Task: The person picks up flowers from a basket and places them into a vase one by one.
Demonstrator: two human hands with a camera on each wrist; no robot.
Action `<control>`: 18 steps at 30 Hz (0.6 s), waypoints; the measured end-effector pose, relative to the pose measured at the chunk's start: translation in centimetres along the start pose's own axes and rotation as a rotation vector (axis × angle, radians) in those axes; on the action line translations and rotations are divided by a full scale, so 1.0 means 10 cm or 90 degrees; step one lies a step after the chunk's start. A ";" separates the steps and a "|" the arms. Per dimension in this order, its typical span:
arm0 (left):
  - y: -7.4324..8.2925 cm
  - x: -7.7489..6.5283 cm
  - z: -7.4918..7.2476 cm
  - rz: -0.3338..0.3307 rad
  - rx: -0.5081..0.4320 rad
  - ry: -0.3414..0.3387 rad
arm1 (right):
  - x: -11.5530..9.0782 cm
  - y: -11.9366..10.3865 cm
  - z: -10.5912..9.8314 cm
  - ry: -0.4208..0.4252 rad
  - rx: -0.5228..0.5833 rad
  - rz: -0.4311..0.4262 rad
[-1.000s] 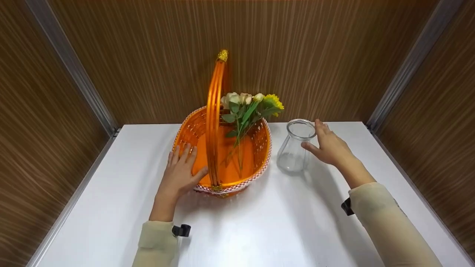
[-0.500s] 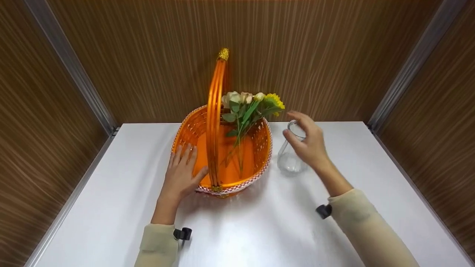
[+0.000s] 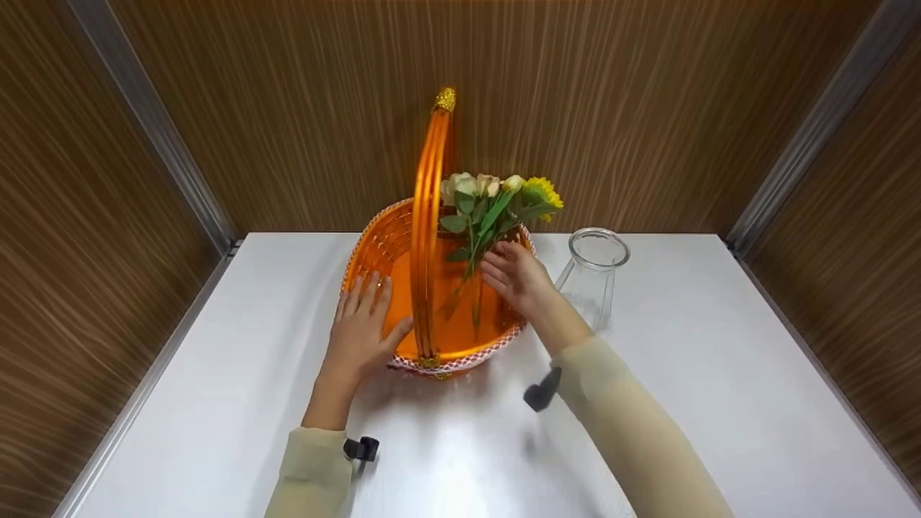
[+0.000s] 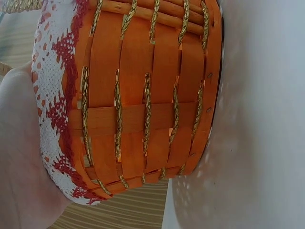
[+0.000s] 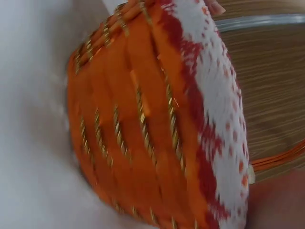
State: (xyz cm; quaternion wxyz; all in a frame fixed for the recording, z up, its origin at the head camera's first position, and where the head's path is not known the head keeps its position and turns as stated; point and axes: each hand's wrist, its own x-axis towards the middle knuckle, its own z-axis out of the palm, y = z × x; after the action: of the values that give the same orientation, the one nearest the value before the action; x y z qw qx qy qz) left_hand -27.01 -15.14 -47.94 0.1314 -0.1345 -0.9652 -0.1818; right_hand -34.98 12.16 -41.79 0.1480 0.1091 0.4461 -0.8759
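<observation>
An orange woven basket (image 3: 496,349) with a tall arched handle (image 3: 426,216) stands on the white table. My left hand (image 3: 360,342) rests on its left rim, fingers spread and fairly straight. Several flowers lean inside the basket, including a white rose (image 3: 460,188) and a yellow flower (image 3: 541,196). Over the basket's right side is my right hand (image 3: 522,280), its loosely bent fingers beside the green stems; no grip on them shows. The left wrist view has my left hand (image 4: 24,157) against the lace trim. In the right wrist view, my right hand (image 5: 279,205) is blurred.
A clear glass vase (image 3: 590,288) stands upright just right of the basket, partly behind my right forearm. Wood-grain panels (image 3: 324,108) rise behind and on both sides of the white table (image 3: 216,388). The basket's handle arches high above its middle.
My right hand has moved left from beside the vase, past its mouth, to the flower stems. My left hand stays on the basket rim. The whole view has shifted slightly.
</observation>
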 end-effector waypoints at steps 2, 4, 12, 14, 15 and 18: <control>0.00 0.00 0.00 -0.002 0.000 -0.007 | 0.09 0.00 0.04 0.026 0.046 0.028; 0.00 0.00 0.00 -0.003 -0.001 -0.007 | 0.16 0.00 0.07 0.053 0.082 0.052; 0.02 0.00 0.01 0.004 -0.005 -0.004 | 0.30 -0.01 0.07 0.098 0.152 0.078; 0.02 0.00 0.01 0.003 -0.004 -0.004 | 0.32 0.00 0.06 0.095 0.148 0.083; 0.01 0.00 0.01 0.002 -0.003 -0.004 | 0.33 0.01 0.05 0.093 0.146 0.086; 0.01 0.00 0.00 0.005 -0.003 0.000 | 0.35 0.04 0.04 0.080 0.146 0.088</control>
State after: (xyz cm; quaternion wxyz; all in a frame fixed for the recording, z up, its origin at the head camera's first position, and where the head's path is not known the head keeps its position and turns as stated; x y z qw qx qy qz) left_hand -26.98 -15.04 -47.90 0.1317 -0.1382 -0.9643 -0.1834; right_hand -38.10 11.08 -42.96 0.1665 0.2104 0.3432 -0.9001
